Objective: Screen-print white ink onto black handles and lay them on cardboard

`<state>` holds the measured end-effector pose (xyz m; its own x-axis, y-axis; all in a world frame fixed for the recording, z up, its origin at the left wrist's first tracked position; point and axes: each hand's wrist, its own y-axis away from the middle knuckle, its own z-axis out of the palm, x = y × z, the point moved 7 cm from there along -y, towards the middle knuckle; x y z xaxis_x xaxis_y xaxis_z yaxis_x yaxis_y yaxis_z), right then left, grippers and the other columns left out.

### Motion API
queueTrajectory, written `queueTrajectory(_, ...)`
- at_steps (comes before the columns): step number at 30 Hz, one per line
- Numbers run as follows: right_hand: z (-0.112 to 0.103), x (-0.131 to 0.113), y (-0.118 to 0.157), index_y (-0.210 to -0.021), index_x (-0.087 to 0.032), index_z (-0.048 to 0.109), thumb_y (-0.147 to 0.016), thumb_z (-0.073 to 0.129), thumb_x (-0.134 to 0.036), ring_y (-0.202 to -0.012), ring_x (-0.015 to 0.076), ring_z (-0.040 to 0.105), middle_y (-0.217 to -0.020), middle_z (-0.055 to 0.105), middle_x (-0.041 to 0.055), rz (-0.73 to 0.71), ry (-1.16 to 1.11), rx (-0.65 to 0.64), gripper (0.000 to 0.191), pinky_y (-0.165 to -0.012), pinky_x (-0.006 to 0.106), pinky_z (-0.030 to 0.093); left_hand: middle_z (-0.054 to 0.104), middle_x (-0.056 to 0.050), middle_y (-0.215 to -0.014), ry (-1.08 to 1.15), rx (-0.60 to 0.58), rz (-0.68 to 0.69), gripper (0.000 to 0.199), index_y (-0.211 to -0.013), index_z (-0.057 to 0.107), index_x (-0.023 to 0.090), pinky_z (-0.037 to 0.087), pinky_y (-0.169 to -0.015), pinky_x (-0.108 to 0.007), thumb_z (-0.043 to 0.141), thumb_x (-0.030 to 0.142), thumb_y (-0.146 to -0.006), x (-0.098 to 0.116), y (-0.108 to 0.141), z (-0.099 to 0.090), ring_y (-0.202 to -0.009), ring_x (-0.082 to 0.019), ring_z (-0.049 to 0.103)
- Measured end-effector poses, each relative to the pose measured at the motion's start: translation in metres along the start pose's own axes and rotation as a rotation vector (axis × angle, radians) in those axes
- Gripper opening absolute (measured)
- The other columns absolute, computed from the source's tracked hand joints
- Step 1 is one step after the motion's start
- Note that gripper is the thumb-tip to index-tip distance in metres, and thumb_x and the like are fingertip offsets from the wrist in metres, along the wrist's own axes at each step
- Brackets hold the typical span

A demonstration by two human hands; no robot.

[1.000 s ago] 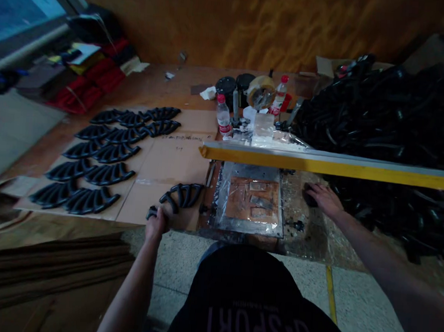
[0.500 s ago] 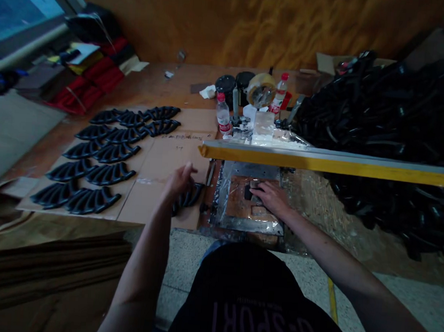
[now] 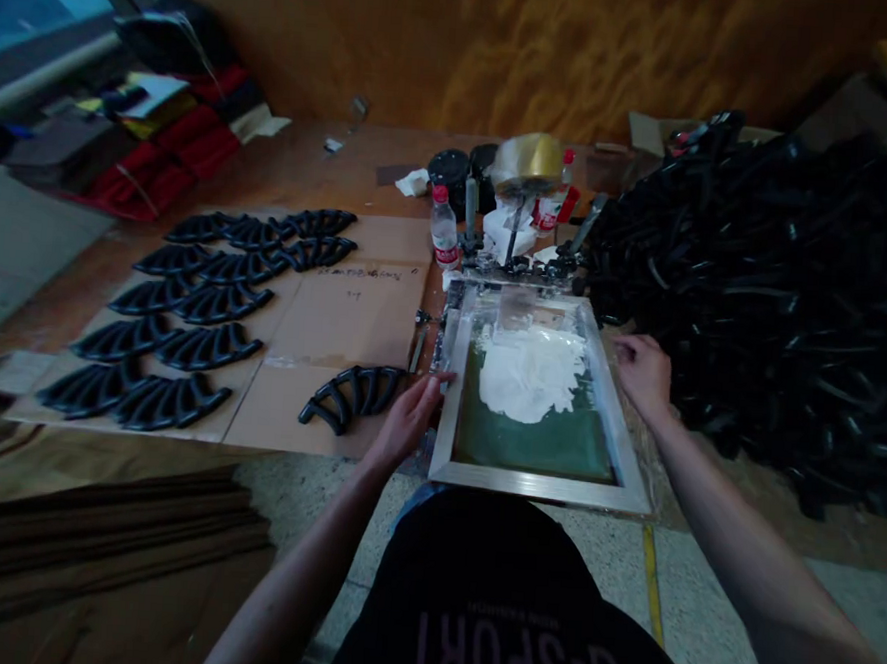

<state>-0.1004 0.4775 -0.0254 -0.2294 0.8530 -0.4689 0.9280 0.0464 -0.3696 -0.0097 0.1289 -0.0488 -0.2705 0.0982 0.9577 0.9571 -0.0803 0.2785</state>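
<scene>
A metal-edged screen frame with a green mesh lies flat in front of me, white paste spread over its upper middle. At the frame's left edge is my left hand, a finger stretched to the rim without gripping it. My right hand hovers just beyond the right rim, fingers curled towards the thumb; whatever may be between them is too small to make out. Left of my left hand, several curved black tubes lie on cardboard. The base under the frame is mostly hidden.
More black tubes form fanned rows on the left cardboard. A large heap of black tubes covers the right side. Behind the frame stand a red-capped bottle, a dark pot and a tape roll on a clamp.
The raised frame has swung down flat, covering the base. My right hand has moved from the base to the frame's right side. My left hand has left the nearby tubes and moved right.
</scene>
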Motion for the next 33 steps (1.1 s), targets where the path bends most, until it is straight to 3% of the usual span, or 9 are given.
queueTrajectory(2,-0.003,-0.020,-0.020,-0.127,-0.018,0.059,-0.091,0.048,-0.034,-0.108,0.0291,0.053,-0.122,0.055,0.0156,-0.028,0.031,0.041,0.041,-0.092,0.047,0.044,0.058,0.000,-0.074,-0.054,0.015,-0.030,0.061,-0.136,0.052,0.018,0.042,-0.057,-0.022,0.049,0.056,-0.088,-0.036,-0.003,0.003,-0.063,-0.012,0.052)
queueTrajectory(5,0.026,-0.081,-0.041,-0.138,-0.019,0.047,-0.082,0.065,-0.035,-0.125,0.0330,0.041,-0.140,0.043,0.0158,-0.201,0.097,-0.097,0.061,-0.101,0.051,0.038,0.057,0.002,-0.073,-0.196,0.038,-0.034,0.063,-0.144,0.044,0.022,0.040,-0.058,-0.021,0.054,0.047,-0.087,-0.068,-0.014,0.007,-0.063,-0.011,0.050)
queueTrajectory(8,0.069,-0.120,-0.037,-0.120,-0.017,0.058,-0.083,0.064,-0.028,-0.111,0.0288,0.050,-0.118,0.059,0.0134,-0.289,0.196,-0.348,0.039,-0.093,0.042,0.042,0.054,0.003,-0.070,-0.278,0.032,-0.030,0.061,-0.145,0.042,0.024,0.037,-0.056,-0.020,0.052,0.045,-0.088,-0.079,-0.022,0.008,-0.060,-0.010,0.048)
queueTrajectory(11,0.093,-0.128,-0.004,-0.099,-0.016,0.063,-0.086,0.055,-0.020,-0.096,0.0251,0.054,-0.095,0.064,0.0105,-0.337,0.293,-0.512,0.016,-0.081,0.034,0.043,0.054,0.003,-0.069,-0.286,0.026,-0.034,0.060,-0.143,0.045,0.022,0.037,-0.056,-0.020,0.051,0.047,-0.088,-0.082,-0.025,0.008,-0.060,-0.011,0.048)
queueTrajectory(16,0.075,-0.139,0.057,-0.094,-0.016,0.063,-0.083,0.049,-0.009,-0.091,0.0234,0.053,-0.092,0.064,0.0099,-0.646,0.249,-0.614,0.019,-0.076,0.032,0.040,0.055,0.002,-0.071,-0.283,0.044,-0.031,0.060,-0.141,0.047,0.020,0.039,-0.059,-0.022,0.052,0.047,-0.087,-0.084,-0.024,0.006,-0.064,-0.012,0.051)
queueTrajectory(19,0.064,-0.144,0.061,-0.085,-0.020,0.062,-0.076,0.054,-0.009,-0.085,0.0210,0.053,-0.086,0.064,0.0054,-0.723,0.124,-0.718,0.017,-0.074,0.030,0.040,0.055,0.002,-0.070,-0.295,0.047,-0.032,0.061,-0.141,0.047,0.020,0.039,-0.060,-0.022,0.052,0.046,-0.087,-0.081,-0.023,0.006,-0.065,-0.013,0.051)
queueTrajectory(25,0.067,-0.141,0.058,-0.099,-0.017,0.065,-0.082,0.047,-0.008,-0.091,0.0233,0.053,-0.092,0.065,0.0101,-0.591,0.085,-0.471,0.027,-0.076,0.034,0.042,0.051,0.005,-0.065,-0.242,0.043,-0.022,0.062,-0.142,0.045,0.020,0.037,-0.057,-0.021,0.053,0.045,-0.086,-0.069,-0.019,0.008,-0.059,-0.011,0.047)
queueTrajectory(29,0.068,-0.139,0.076,-0.100,-0.017,0.067,-0.080,0.049,-0.008,-0.088,0.0231,0.054,-0.089,0.065,0.0099,-0.659,0.015,-0.517,0.028,-0.074,0.034,0.043,0.051,0.005,-0.063,-0.235,0.061,-0.023,0.061,-0.139,0.049,0.018,0.036,-0.055,-0.020,0.057,0.043,-0.084,-0.063,-0.018,0.007,-0.057,-0.010,0.046)
queueTrajectory(33,0.065,-0.139,0.023,-0.115,-0.019,0.065,-0.087,0.056,-0.021,-0.093,0.0232,0.058,-0.097,0.067,0.0086,-0.456,0.012,-0.435,0.029,-0.079,0.033,0.045,0.045,0.007,-0.059,-0.202,0.024,-0.033,0.064,-0.141,0.046,0.017,0.032,-0.052,-0.019,0.056,0.044,-0.084,-0.056,-0.016,0.007,-0.053,-0.009,0.041)
